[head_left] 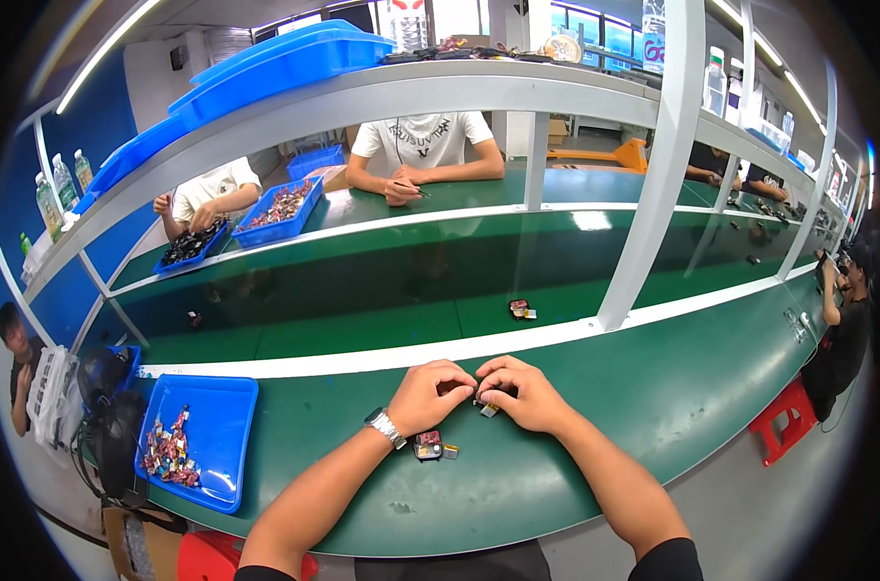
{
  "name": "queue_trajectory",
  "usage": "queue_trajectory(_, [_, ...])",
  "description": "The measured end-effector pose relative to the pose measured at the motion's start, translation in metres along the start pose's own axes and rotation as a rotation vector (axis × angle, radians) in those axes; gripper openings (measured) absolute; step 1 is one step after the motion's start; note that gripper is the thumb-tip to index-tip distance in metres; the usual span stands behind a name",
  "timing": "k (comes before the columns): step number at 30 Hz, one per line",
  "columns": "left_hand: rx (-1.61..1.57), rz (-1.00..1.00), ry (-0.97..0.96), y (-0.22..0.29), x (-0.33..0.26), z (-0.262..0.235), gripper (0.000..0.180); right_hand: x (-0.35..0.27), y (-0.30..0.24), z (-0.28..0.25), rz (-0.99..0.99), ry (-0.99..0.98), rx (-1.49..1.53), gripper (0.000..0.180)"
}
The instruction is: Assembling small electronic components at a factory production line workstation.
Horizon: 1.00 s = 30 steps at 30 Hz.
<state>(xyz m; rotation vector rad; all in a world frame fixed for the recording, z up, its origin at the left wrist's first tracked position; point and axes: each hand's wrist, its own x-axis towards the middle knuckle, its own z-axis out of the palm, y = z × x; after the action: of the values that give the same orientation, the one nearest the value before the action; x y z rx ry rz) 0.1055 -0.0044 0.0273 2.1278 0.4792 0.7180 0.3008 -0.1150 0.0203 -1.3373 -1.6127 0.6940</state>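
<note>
My left hand (426,395), with a metal-banded watch at its wrist, and my right hand (525,395) meet fingertip to fingertip above the green bench (595,436). Both are closed in a pinch on a small dark electronic device, mostly hidden by the fingers. A silvery-yellow battery pouch (489,411) shows beneath the right fingers. Just below my left hand, a second small device (427,445) with a black case and reddish board lies on the bench, its flat battery (450,451) beside it.
A blue tray (229,489) with small red and yellow parts stands at left. Beyond a white rail (362,360), a green conveyor belt (382,310) carries another small device (522,309). A white post (653,174) rises ahead at right. Co-workers sit across the belt; red stools stand below.
</note>
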Motion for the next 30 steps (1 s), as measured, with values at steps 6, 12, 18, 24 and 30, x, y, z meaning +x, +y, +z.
queue_trajectory(6, [0.039,-0.064,-0.033,0.0062,-0.0074,-0.0028,0.012,-0.0021,-0.0011,0.0013,-0.007,0.013,-0.021,0.011])
queue_trajectory(12, [0.118,0.079,-0.021,0.0093,-0.0095,-0.0010,0.012,-0.0037,0.0009,0.0042,-0.031,-0.013,-0.015,0.012])
queue_trajectory(18, [0.203,0.160,-0.007,0.0092,-0.0105,-0.0009,0.010,-0.0016,0.0024,0.0063,-0.024,-0.044,0.002,0.013])
queue_trajectory(24, [0.268,0.238,0.025,0.0061,-0.0098,0.0036,0.009,-0.0005,0.0039,0.0056,-0.092,-0.050,-0.061,0.011])
queue_trajectory(30, [0.280,0.272,0.031,0.0070,-0.0090,0.0022,0.008,0.0000,-0.0027,0.0032,-0.041,-0.082,-0.040,0.011])
